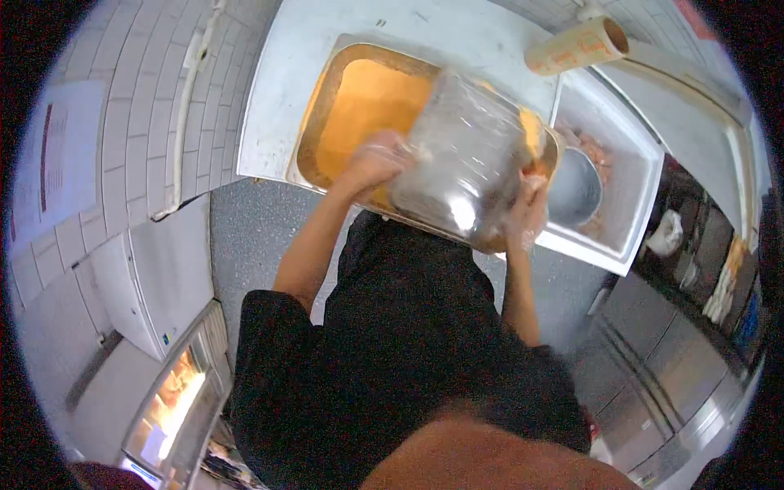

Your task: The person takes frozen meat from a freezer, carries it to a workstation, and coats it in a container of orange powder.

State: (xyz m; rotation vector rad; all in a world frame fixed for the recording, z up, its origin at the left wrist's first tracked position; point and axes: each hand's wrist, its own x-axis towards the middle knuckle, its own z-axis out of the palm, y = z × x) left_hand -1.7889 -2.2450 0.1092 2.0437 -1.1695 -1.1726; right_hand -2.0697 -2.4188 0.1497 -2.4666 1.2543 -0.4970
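Observation:
A large metal tub (313, 79) stands in front of me with orange powder (373, 92) in its left part. Over its right part lies a shiny, film-wrapped grey piece (465, 141); what is under the film I cannot tell. My left hand (383, 159), blurred, is at the left edge of this piece, its fingers closed on the film. My right hand (528, 205) grips the opposite edge, near the tub's right end. Both hands seem to wear thin clear gloves. Some orange matter (530, 131) shows beside the film at the right.
A cling film roll (576, 46) lies behind on the white worktop (275, 104). At the right, a white container (643, 184) holds a metal bowl (574, 184) and pale pink pieces (591, 147). A white tiled wall (165, 92) borders the left; grey floor (257, 239) lies below.

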